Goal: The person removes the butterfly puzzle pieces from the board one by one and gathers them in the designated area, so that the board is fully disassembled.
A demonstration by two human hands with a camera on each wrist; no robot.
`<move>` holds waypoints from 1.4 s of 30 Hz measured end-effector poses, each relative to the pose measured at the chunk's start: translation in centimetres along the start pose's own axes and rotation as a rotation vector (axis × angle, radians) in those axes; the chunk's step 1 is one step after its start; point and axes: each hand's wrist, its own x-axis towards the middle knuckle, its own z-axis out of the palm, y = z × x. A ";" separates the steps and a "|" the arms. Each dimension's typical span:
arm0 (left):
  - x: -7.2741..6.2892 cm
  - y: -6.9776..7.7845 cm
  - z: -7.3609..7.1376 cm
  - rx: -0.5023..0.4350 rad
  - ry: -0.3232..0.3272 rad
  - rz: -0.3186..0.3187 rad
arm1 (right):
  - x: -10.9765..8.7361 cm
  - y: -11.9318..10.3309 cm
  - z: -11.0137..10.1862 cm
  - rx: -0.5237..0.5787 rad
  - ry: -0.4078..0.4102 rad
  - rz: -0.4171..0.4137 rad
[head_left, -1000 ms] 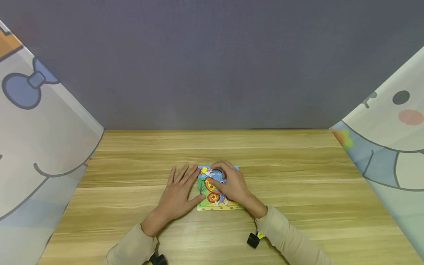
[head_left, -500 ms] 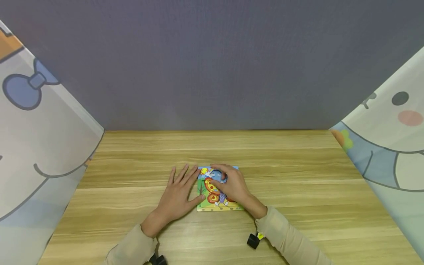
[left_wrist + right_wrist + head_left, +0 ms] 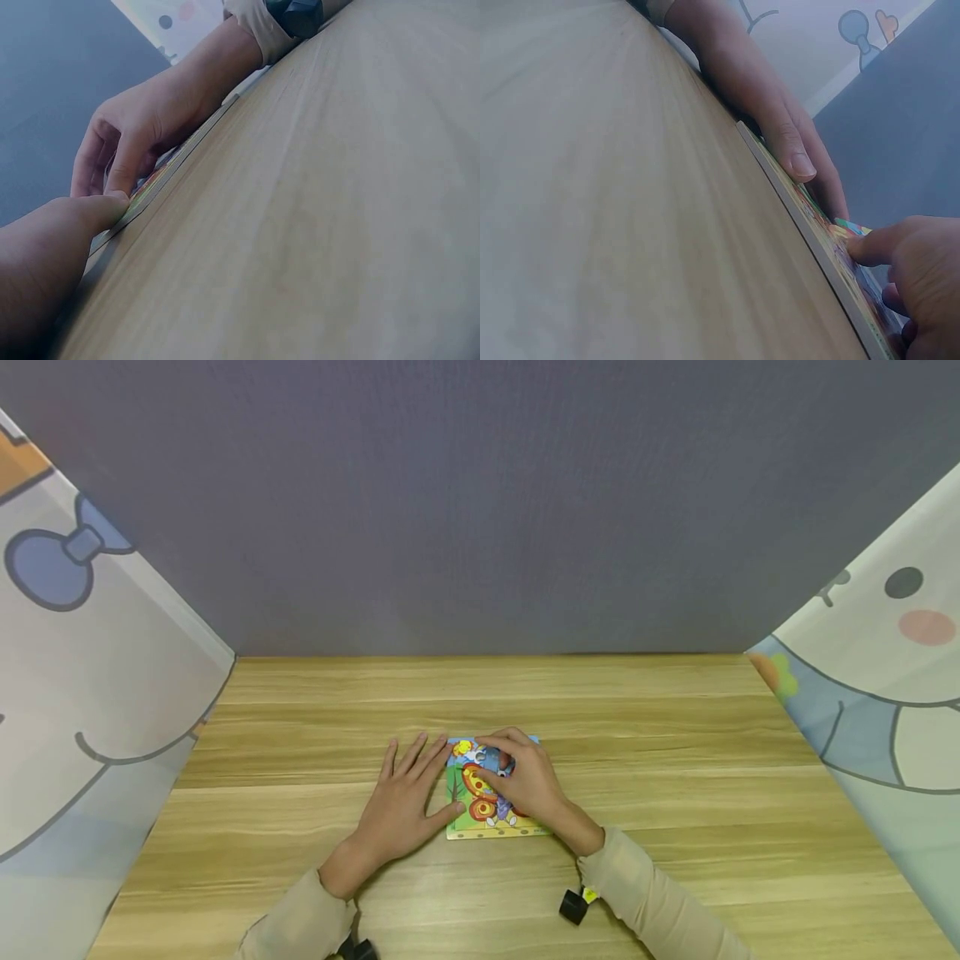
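A jigsaw puzzle board (image 3: 495, 832) with a red and yellow butterfly picture lies flat on the table. My left hand (image 3: 401, 806) rests at its left side with fingers spread; in the right wrist view the left thumb (image 3: 799, 161) presses on the board's edge. Over the upper right part, my right hand (image 3: 528, 777) has its fingers bent, pinching a puzzle piece (image 3: 843, 223) whose coloured edge stands raised beyond the thumb tip. The right palm and fingers hide much of that piece and the board's right side. In the left wrist view, both thumbs nearly meet at the board.
The wood-grain table (image 3: 637, 710) stretches around the board on all sides. A grey panel (image 3: 480, 527) rises behind it, and cartoon-printed panels (image 3: 112, 693) flank both sides. Black wrist cameras (image 3: 573, 906) hang by the sleeves, near the table.
The right index and other fingers shift slightly over the upper part of the board, while the thumb stays near the butterfly's wing. The left hand and the board hold their place.
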 end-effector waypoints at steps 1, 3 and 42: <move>0.0 0.0 0.0 -0.001 -0.003 -0.002 | 0.0 0.0 0.0 0.000 0.004 0.000; 0.0 0.0 0.0 -0.003 -0.004 -0.002 | 0.0 0.0 0.1 -0.004 0.016 -0.007; -0.1 0.0 0.1 0.005 0.007 0.002 | -1.3 3.5 -6.2 0.133 0.172 -0.072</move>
